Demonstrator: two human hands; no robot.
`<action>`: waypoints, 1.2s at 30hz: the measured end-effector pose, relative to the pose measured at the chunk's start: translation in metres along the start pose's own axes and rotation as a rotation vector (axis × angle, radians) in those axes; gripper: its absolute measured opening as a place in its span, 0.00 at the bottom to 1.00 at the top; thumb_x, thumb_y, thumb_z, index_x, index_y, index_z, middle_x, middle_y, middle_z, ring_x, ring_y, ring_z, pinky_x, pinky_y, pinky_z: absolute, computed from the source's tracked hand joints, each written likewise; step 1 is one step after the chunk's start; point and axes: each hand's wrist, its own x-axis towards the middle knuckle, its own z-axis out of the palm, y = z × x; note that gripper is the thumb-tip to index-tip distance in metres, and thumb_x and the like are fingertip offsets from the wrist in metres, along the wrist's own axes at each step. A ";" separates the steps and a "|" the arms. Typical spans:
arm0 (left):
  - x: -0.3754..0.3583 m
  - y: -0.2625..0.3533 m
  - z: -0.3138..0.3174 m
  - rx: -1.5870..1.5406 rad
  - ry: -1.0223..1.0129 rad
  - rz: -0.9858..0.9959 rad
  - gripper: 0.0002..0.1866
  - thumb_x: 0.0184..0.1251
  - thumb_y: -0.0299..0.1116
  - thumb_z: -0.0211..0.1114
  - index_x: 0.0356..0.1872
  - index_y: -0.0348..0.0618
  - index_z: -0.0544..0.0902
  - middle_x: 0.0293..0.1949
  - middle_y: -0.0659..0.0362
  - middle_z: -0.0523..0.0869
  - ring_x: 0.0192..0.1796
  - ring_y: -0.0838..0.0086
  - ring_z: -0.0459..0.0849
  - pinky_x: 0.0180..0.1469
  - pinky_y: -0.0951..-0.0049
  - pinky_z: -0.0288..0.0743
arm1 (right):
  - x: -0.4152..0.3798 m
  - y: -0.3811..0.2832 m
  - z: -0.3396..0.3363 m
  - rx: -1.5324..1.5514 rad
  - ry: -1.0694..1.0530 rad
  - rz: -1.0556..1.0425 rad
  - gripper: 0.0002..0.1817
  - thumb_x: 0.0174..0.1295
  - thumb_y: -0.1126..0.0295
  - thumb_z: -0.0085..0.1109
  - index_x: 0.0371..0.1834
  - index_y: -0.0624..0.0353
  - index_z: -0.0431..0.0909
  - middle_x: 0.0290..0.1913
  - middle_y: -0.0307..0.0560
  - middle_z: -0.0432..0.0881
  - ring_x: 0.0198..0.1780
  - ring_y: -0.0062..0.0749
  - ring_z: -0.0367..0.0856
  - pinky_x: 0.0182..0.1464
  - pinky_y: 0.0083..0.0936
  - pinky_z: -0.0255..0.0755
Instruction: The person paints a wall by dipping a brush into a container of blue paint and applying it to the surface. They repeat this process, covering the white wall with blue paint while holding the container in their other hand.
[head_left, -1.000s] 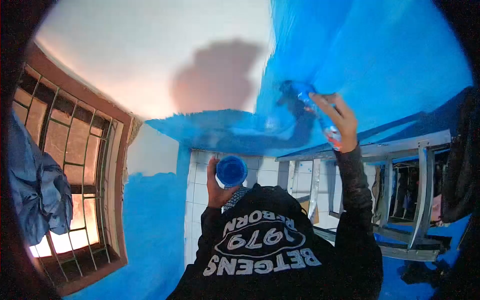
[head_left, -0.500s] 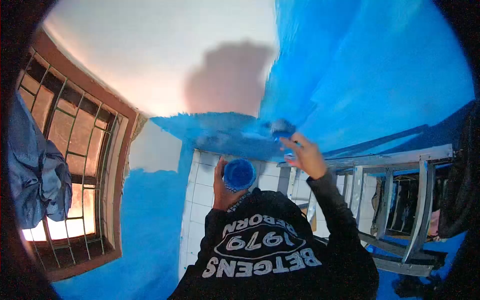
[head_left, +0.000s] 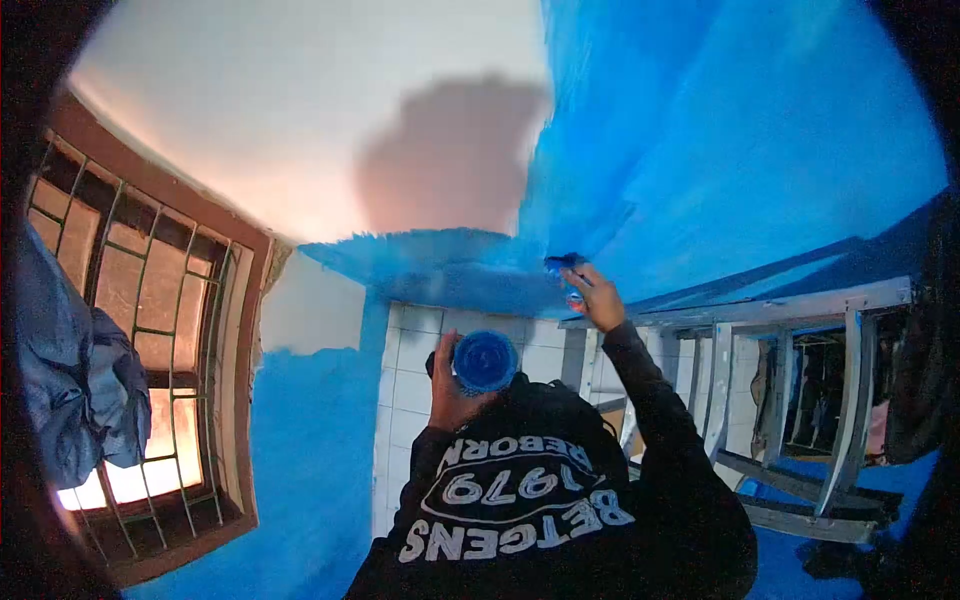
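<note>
My left hand [head_left: 452, 392] is wrapped round a round container of blue paint [head_left: 485, 362], its open top facing up in front of my chest. Paint coats its inside. My right hand [head_left: 598, 302] is raised ahead and to the right, fingers closed on a paintbrush [head_left: 562, 264] with a blue, dark-tipped head. The brush overlaps the blue-painted wall [head_left: 680, 190] near the corner. To its left, a ragged blue edge borders the white wall [head_left: 270, 130], where a dark shadow falls.
A barred window [head_left: 150, 300] with a brown frame is at the left, dark cloth [head_left: 85, 360] hanging before it. A paint-marked ladder [head_left: 715, 380] stands at the right. White tiles [head_left: 412, 350] show beyond my left hand.
My right hand and the brush have shifted slightly left, and the brush head shows more sharply. The container sits a little farther right and lower in view.
</note>
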 end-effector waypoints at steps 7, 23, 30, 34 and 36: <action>0.002 -0.002 -0.013 0.036 0.009 0.010 0.65 0.34 0.34 0.86 0.77 0.37 0.54 0.65 0.45 0.71 0.67 0.51 0.72 0.71 0.54 0.66 | 0.027 -0.070 -0.113 -0.031 0.227 -0.167 0.39 0.47 0.77 0.66 0.69 0.44 0.77 0.48 0.50 0.81 0.47 0.47 0.83 0.45 0.37 0.80; -0.012 0.006 -0.033 0.076 0.035 0.052 0.62 0.36 0.31 0.84 0.76 0.36 0.54 0.61 0.44 0.73 0.64 0.50 0.75 0.68 0.54 0.68 | -0.041 0.009 0.099 -0.039 -0.154 0.009 0.43 0.42 0.73 0.79 0.67 0.41 0.75 0.55 0.45 0.78 0.54 0.44 0.81 0.49 0.38 0.81; -0.033 -0.002 -0.026 0.056 0.108 -0.035 0.62 0.39 0.33 0.86 0.77 0.36 0.54 0.62 0.44 0.73 0.64 0.50 0.74 0.68 0.53 0.68 | -0.007 0.010 0.101 -0.018 0.026 -0.045 0.43 0.43 0.72 0.78 0.68 0.43 0.75 0.54 0.46 0.80 0.49 0.45 0.83 0.45 0.39 0.81; -0.034 -0.006 -0.022 -0.054 0.152 -0.047 0.62 0.39 0.33 0.86 0.76 0.36 0.54 0.62 0.45 0.72 0.65 0.51 0.74 0.68 0.54 0.68 | 0.004 -0.010 0.064 -0.019 0.146 -0.087 0.40 0.42 0.75 0.76 0.66 0.46 0.78 0.51 0.48 0.81 0.47 0.45 0.84 0.43 0.39 0.81; -0.030 0.002 -0.022 0.017 0.141 -0.026 0.62 0.38 0.33 0.86 0.76 0.36 0.54 0.62 0.45 0.72 0.65 0.51 0.74 0.68 0.54 0.68 | 0.014 -0.028 0.030 -0.021 0.165 -0.096 0.40 0.42 0.77 0.75 0.65 0.46 0.79 0.51 0.48 0.81 0.47 0.45 0.84 0.43 0.37 0.81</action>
